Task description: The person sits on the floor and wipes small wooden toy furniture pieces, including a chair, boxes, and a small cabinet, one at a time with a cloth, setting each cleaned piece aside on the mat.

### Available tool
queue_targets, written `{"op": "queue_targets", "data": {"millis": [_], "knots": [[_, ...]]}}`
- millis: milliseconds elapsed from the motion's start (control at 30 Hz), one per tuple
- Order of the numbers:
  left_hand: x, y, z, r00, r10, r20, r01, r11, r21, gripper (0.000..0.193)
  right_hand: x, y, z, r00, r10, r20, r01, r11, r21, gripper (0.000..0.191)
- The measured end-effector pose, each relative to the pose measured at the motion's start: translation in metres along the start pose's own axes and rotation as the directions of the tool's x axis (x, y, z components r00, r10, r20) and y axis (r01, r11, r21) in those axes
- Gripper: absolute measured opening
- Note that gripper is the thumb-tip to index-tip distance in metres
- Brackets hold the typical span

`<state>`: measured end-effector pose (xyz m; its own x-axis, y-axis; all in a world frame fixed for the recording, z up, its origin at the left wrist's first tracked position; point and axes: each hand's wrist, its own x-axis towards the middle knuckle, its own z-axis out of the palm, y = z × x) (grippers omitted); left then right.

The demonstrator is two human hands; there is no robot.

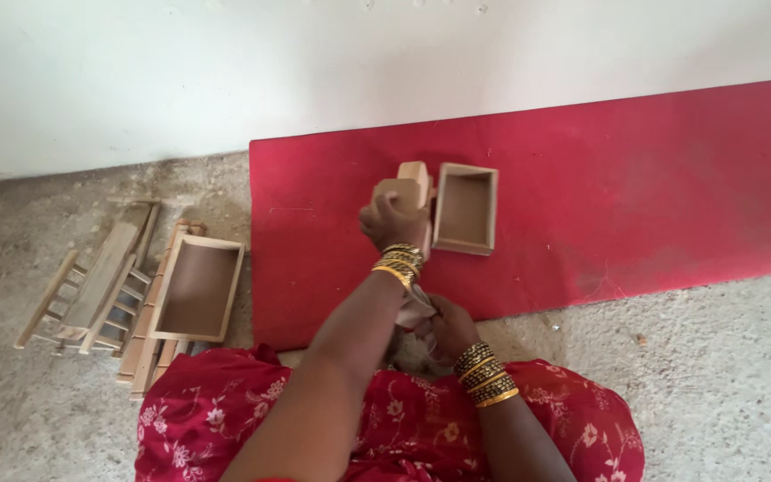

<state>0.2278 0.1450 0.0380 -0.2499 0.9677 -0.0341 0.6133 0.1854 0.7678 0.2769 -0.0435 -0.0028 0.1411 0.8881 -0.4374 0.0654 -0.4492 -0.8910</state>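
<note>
Left hand [387, 221] — grip closed on a small wooden block [410, 187] just left of the open wooden box [466, 209] on the red mat [635, 178]; right hand [446, 326] nearer the lap, clutching a crumpled cloth [414, 308].

The left arm reached forward, its hand [387, 219] raised with the back toward the camera and fingers curled shut in a grip. The right arm bent inward at the elbow, its hand [446, 326] held low near the lap, fingers closed. Stacked bangles ringed both wrists.
</note>
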Motion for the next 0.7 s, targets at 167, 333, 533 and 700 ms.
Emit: {"op": "queue_targets", "data": {"millis": [167, 333, 533, 700], "knots": [[-0.038, 0.032, 0.040, 0.981, -0.110, 0.161, 0.137, 0.977, -0.166, 0.067, 0.029, 0.027, 0.004, 0.995, 0.021, 0.099, 0.001, 0.977, -0.215, 0.041], [-0.062, 0.059, 0.068, 0.912, 0.410, 0.000, -0.410, 0.912, -0.001, 0.071, 0.053, 0.052, 0.004, 0.965, -0.025, 0.261, 0.100, 0.956, -0.277, 0.030], [-0.022, 0.065, 0.051, 0.913, 0.398, 0.090, -0.394, 0.917, -0.065, 0.071, 0.026, 0.036, 0.008, 0.938, -0.316, 0.145, 0.346, 0.817, -0.461, 0.022], [-0.002, 0.040, 0.046, 0.770, 0.627, -0.120, -0.613, 0.778, 0.137, 0.067, 0.013, 0.015, 0.015, 0.989, 0.056, 0.139, -0.033, 0.986, -0.161, 0.025]]}}
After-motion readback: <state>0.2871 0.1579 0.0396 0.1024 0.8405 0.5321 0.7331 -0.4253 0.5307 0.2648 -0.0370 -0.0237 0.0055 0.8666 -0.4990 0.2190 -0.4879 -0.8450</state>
